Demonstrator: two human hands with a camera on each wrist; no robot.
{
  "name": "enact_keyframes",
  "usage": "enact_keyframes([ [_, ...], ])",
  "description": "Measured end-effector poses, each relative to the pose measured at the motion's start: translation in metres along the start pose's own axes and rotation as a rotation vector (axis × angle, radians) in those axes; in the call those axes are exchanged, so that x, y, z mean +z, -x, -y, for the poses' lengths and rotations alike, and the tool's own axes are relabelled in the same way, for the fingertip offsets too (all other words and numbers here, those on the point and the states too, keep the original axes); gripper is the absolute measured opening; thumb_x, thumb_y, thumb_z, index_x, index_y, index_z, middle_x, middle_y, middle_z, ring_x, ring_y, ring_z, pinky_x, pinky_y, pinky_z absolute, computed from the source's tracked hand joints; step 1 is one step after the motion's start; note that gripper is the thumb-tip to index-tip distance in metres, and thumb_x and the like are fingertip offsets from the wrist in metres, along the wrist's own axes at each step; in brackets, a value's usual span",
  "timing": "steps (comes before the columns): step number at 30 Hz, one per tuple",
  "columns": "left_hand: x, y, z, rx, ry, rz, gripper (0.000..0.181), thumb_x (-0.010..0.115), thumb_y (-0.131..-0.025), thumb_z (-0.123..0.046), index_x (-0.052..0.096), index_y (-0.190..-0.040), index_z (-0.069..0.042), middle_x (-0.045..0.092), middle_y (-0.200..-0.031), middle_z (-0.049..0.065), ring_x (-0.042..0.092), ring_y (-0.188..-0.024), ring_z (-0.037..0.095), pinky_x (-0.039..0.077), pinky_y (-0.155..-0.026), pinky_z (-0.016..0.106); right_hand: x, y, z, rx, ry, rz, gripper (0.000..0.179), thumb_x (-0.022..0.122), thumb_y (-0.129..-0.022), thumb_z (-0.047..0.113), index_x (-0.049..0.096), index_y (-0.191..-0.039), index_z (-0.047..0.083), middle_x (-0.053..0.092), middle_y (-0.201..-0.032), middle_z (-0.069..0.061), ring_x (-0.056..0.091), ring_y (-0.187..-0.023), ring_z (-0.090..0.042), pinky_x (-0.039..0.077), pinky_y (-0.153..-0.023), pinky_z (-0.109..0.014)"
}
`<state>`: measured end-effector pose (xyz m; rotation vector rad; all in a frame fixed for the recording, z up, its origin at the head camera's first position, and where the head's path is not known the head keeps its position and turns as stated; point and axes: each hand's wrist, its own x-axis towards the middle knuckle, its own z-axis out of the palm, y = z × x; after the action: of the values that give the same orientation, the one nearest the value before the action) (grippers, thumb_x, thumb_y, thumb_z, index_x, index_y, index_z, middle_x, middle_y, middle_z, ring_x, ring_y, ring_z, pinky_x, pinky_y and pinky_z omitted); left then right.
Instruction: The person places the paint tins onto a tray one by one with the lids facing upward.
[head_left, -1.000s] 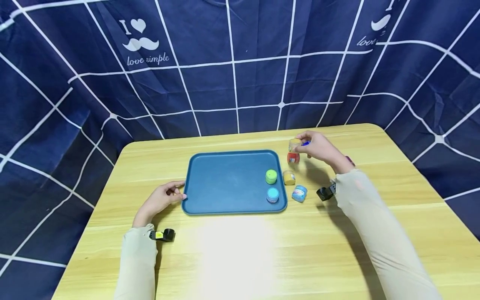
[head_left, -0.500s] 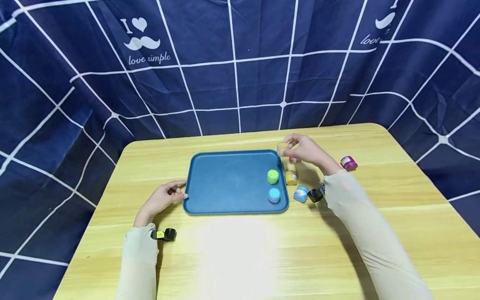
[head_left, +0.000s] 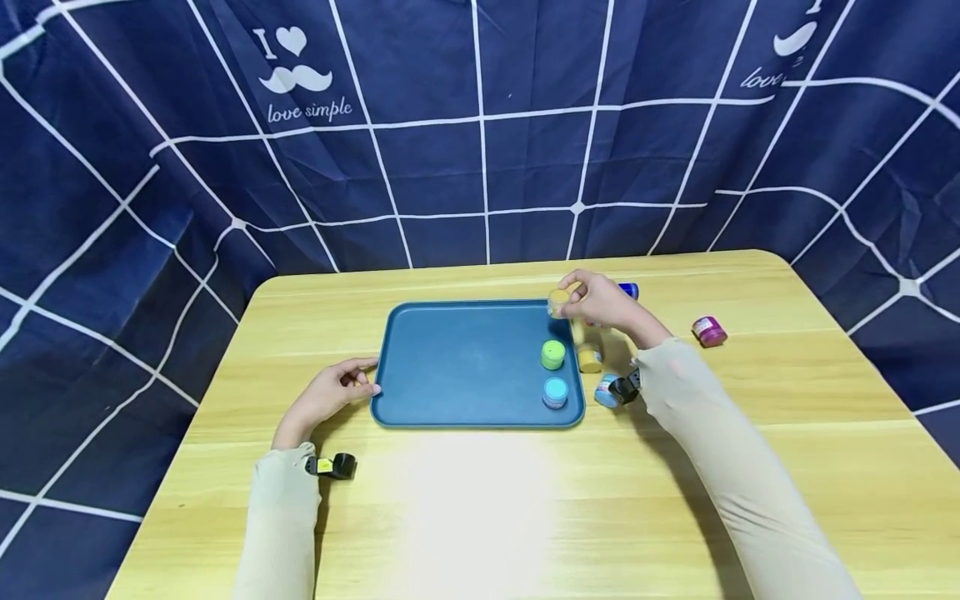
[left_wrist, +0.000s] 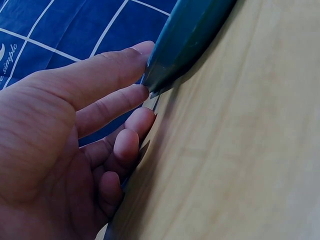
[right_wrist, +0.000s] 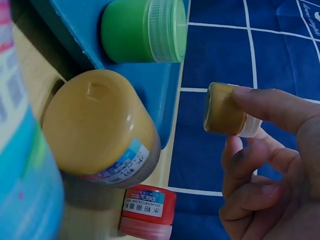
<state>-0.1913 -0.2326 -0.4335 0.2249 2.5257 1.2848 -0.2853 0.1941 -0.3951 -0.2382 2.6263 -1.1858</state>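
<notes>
Right hand (head_left: pixel 600 300) pinches jar (head_left: pixel 558 302); tray (head_left: pixel 472 362) holds 2 jars (head_left: pixel 552 355) (head_left: pixel 555 393).

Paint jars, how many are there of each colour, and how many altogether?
Blue jars, light and dark: 3
Yellow jars: 2
Green jar: 1
Red jar: 1
Purple jar: 1
Total: 8

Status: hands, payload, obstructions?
Right hand pinching ochre cylindrical plastic jar aloft near rectangular blue tray. Left hand touching tray's left rim. Lime-green round plastic jar on tray, possible obstacle.
</notes>
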Motion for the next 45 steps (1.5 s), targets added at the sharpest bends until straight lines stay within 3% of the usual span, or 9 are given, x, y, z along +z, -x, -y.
enact_keyframes([
  [12,0.001,0.004,-0.003,-0.004,-0.001,-0.013,0.052,0.066,-0.091,-0.013,0.050,-0.137,0.005,0.056,-0.093,0.010,0.045,-0.074,0.014,0.038,-0.063,0.021,0.007,-0.008,-0.002,-0.010,0.027,0.045,0.039,0.068,-0.083,0.004,0.050,-0.117,0.000,0.049,-0.081,-0.004,0.040,-0.052,-0.009,0.033,-0.048,-0.022],
  [21,0.000,0.002,-0.002,0.001,-0.009,-0.011,0.052,0.066,-0.091,-0.013,0.050,-0.137,0.005,0.057,-0.093,0.010,0.045,-0.074,0.014,0.038,-0.063,0.021,0.011,-0.010,-0.002,-0.005,0.138,0.045,0.037,0.071,-0.082,0.006,0.053,-0.114,0.001,0.054,-0.079,-0.005,0.049,-0.072,-0.018,0.041,-0.066,-0.028],
  [31,-0.001,0.001,0.000,0.004,0.015,-0.007,0.052,0.067,-0.091,-0.013,0.050,-0.137,0.005,0.056,-0.092,0.009,0.044,-0.073,0.014,0.038,-0.062,0.021,0.008,-0.015,0.002,0.020,0.173,0.131,0.037,0.069,-0.081,0.003,0.052,-0.114,0.004,0.055,-0.067,-0.002,0.046,-0.059,-0.014,0.037,-0.056,-0.028],
  [37,-0.002,0.001,0.001,0.009,0.034,-0.003,0.053,0.067,-0.090,-0.012,0.050,-0.137,0.005,0.056,-0.091,0.008,0.044,-0.073,0.014,0.037,-0.062,0.020,0.008,-0.019,0.005,0.017,0.154,0.204,0.038,0.067,-0.081,-0.001,0.051,-0.115,0.003,0.053,-0.062,-0.001,0.035,-0.048,-0.010,0.029,-0.047,-0.025],
  [42,-0.002,0.000,0.002,0.012,0.038,-0.006,0.052,0.067,-0.090,-0.012,0.050,-0.136,0.005,0.056,-0.091,0.008,0.044,-0.072,0.014,0.037,-0.061,0.020,0.008,-0.023,0.008,0.053,0.148,0.264,0.037,0.066,-0.084,0.001,0.050,-0.117,0.004,0.044,-0.054,0.003,0.028,-0.043,-0.009,0.026,-0.044,-0.025],
  [45,-0.003,-0.001,0.002,0.012,0.041,-0.004,0.052,0.067,-0.090,-0.012,0.051,-0.137,0.004,0.056,-0.091,0.008,0.043,-0.072,0.013,0.037,-0.061,0.020,0.010,-0.025,0.009,0.078,0.150,0.293,0.035,0.065,-0.086,0.003,0.051,-0.118,0.004,0.053,-0.060,0.001,0.036,-0.046,-0.011,0.030,-0.046,-0.027],
])
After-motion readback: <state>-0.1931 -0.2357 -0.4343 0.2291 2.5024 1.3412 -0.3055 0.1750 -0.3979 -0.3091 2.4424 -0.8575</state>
